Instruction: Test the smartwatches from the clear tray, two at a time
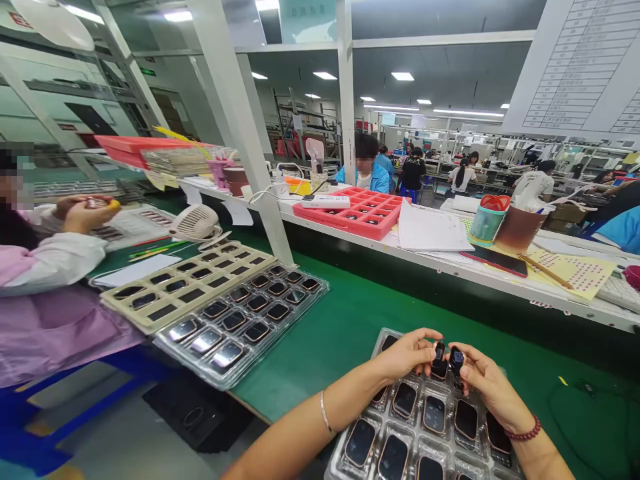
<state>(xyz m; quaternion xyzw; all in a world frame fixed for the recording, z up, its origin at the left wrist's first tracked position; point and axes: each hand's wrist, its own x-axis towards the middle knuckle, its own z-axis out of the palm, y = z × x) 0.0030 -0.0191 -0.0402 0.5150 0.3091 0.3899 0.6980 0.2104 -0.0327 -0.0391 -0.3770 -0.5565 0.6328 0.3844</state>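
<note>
Over a clear plastic tray (345, 460) of smartwatch faces, both my hands are raised close together. My left hand (415, 352), with a silver bangle at the wrist, pinches a small black watch piece (439, 361) between thumb and fingers. A second dark watch piece (456, 359) is gripped by my right hand (484, 379), which has a red bead bracelet. The two pieces are side by side; whether they touch I cannot tell. Below them, rows of dark screens with gold rims, such as this watch face (434, 413), lie in the tray's pockets.
Left on the green bench (320, 320) are a second clear tray (220, 380) and a beige tray (145, 320) of watch faces. A co-worker (55, 287) sits at far left. The shelf (370, 247) ahead carries a red tray (383, 230), papers, cups and a phone (495, 261).
</note>
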